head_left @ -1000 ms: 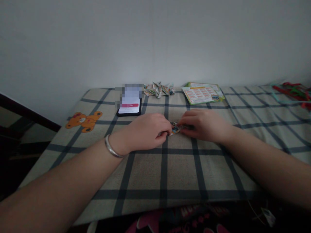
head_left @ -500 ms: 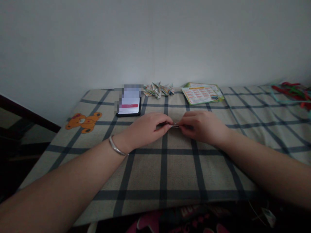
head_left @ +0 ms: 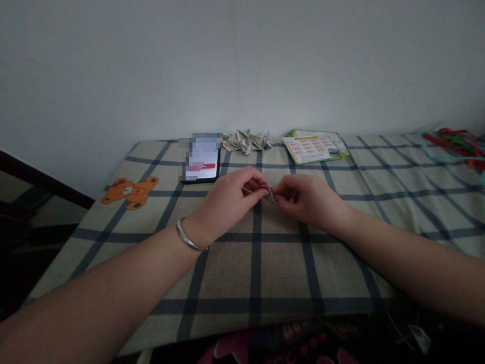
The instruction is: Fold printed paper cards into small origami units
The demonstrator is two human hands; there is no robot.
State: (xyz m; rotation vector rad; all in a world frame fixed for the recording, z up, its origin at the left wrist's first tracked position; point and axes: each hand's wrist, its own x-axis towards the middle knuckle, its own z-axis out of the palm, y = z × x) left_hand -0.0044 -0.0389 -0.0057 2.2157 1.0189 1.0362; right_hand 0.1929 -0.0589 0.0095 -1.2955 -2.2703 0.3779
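At the far left of a worktop covered in beige cloth with dark blue checks is an orange teddy bear cutout, lying flat. Next comes a black-edged smartphone, its lit screen partly blurred out; a red bar carries lettering too small to read. In front of it, the left hand, with a silver bangle at the wrist, is held palm down, thumb and index finger pinched together. Beyond, near the wall, sits a row of spiky folded-paper shapes with colourful print. Centred between the two hands is a small folded paper, seen nearly edge-on as a narrow, tilted sliver, its print unreadable. Both sets of fingers grip it, the left at one side, the right at the other. The right hand is curled, forearm reaching in from the lower right. Behind it lie overlapping leaflets, green-edged, with orange-red text blocks and a yellow heading, all illegible. At far right are tangled red and green strips.
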